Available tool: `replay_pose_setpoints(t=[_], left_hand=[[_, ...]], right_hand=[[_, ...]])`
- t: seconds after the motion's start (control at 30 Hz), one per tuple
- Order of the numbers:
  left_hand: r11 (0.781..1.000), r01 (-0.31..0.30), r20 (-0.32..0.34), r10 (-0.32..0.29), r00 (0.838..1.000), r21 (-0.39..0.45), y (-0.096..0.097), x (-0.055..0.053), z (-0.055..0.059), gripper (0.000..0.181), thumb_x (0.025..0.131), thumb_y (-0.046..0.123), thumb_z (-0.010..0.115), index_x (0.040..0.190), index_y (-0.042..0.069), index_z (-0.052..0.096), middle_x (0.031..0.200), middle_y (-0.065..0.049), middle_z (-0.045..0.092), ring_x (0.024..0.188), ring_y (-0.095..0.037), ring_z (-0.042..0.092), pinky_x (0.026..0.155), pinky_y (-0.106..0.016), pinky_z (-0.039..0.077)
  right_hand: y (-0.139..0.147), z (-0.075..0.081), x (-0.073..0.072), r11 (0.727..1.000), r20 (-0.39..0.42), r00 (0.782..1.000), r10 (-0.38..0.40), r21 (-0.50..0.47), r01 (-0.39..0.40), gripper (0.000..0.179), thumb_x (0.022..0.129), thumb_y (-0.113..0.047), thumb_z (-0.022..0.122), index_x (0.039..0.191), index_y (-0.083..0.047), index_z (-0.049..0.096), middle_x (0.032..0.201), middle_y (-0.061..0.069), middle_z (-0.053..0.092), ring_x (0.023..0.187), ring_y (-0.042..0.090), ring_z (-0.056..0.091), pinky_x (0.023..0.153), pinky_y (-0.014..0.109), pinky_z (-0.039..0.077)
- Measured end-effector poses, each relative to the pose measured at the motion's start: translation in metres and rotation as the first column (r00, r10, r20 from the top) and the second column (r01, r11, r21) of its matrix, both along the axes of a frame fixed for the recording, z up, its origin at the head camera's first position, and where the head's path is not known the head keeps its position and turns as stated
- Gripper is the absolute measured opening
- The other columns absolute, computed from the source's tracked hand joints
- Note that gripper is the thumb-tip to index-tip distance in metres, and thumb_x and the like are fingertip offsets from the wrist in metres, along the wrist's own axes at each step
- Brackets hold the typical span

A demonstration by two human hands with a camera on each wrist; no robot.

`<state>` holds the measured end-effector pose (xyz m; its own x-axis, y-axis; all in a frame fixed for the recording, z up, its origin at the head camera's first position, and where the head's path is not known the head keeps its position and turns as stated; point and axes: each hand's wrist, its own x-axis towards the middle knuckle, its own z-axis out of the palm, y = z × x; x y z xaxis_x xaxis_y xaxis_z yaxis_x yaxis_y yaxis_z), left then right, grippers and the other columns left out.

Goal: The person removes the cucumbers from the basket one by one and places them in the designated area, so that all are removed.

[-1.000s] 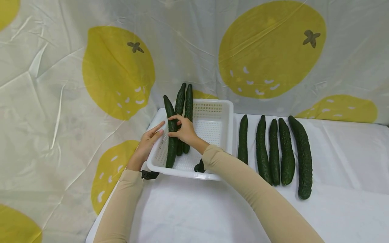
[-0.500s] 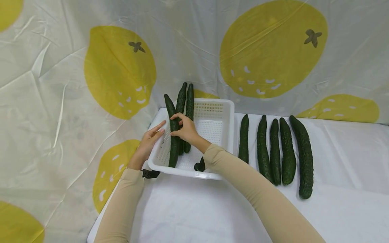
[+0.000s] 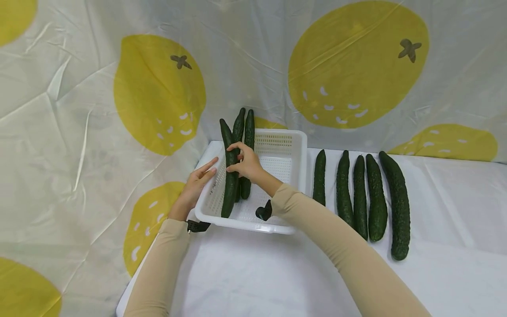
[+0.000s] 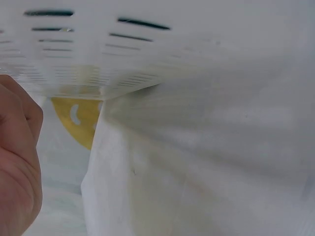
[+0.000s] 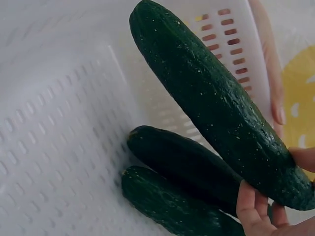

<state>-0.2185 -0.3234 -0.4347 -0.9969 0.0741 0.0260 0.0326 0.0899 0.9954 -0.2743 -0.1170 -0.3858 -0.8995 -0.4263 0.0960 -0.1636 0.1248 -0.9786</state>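
The right hand [image 3: 247,165] pinches a cucumber [image 3: 229,189] between thumb and fingertips, tilted inside the white basket [image 3: 245,225], while the left hand [image 3: 193,184] lies along the basket's outer left side with fingers extended, probably steadying it. Two neighbouring cucumbers [image 3: 249,132] rise past the far rim, perhaps too long to lie flat; the right wrist view alone bares their lower ends, which the head view hides.

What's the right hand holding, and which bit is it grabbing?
A cucumber; the right hand pinches it near its middle.
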Motion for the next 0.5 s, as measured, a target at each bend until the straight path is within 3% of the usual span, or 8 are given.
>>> replay_pose_setpoints(t=[0.1, 0.33, 0.5], left_hand=[[1.000, -0.002, -0.004, 0.002, 1.000, -0.011, 0.001, 0.000, 0.002, 0.053, 0.105, 0.027, 0.054, 0.155, 0.018, 0.039, 0.140, -0.021, 0.050, 0.104, -0.017, 0.060, 0.082, -0.029, 0.054], [1.000, -0.001, 0.015, 0.001, 1.000, -0.002, 0.002, 0.001, 0.001, 0.052, 0.106, 0.026, 0.052, 0.155, 0.017, 0.038, 0.140, -0.026, 0.049, 0.101, -0.017, 0.063, 0.081, -0.029, 0.055], [1.000, -0.005, 0.000, 0.005, 1.000, 0.010, 0.001, 0.002, 0.001, 0.052, 0.106, 0.023, 0.052, 0.155, 0.015, 0.038, 0.143, -0.024, 0.047, 0.102, -0.015, 0.062, 0.081, -0.028, 0.054]], right_hand=[[0.006, 0.006, -0.001, 1.000, 0.016, 1.000, 0.010, -0.015, -0.010, 0.055, 0.080, 0.008, 0.079, 0.127, -0.014, 0.061, 0.117, 0.021, 0.050, 0.078, 0.022, 0.052, 0.062, 0.044, 0.058], [0.024, 0.024, -0.001, 0.999, 0.096, 0.995, 0.004, -0.034, -0.001, 0.056, 0.081, 0.006, 0.079, 0.130, -0.015, 0.060, 0.120, 0.018, 0.048, 0.097, 0.026, 0.053, 0.067, 0.043, 0.058], [0.038, 0.039, 0.000, 1.000, 0.116, 0.993, -0.004, -0.023, 0.006, 0.059, 0.081, 0.006, 0.079, 0.134, -0.014, 0.060, 0.119, 0.020, 0.048, 0.090, 0.025, 0.054, 0.071, 0.047, 0.058]])
